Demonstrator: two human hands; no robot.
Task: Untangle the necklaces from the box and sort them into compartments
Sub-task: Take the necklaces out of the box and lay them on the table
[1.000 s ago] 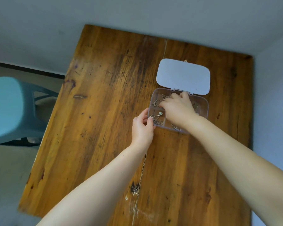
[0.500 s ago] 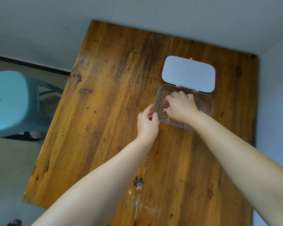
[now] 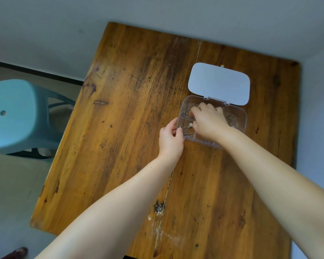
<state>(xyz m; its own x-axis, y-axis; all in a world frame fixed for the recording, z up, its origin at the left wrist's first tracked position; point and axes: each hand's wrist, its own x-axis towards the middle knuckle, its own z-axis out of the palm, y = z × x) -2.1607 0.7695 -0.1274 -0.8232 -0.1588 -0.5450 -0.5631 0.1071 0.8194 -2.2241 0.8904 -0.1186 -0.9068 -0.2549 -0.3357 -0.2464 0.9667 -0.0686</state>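
Note:
A clear plastic box with compartments lies on the wooden table, its white lid swung open behind it. Thin silver necklaces with a small round pendant lie tangled in the left compartments, and another bit of chain sits at the right. My left hand grips the box's near-left corner, thumb over the rim. My right hand reaches into the box with curled fingers pinching chain by the pendant. It hides the middle compartments.
A teal plastic stool stands left of the table. The table's far and right edges meet grey walls. A dark knot and a pale scuffed patch mark the central seam of the tabletop.
My right hand's fingers shifted slightly inside the box, working the chain near the pendant. My left hand stayed on the box corner. The camera view drifted a little.

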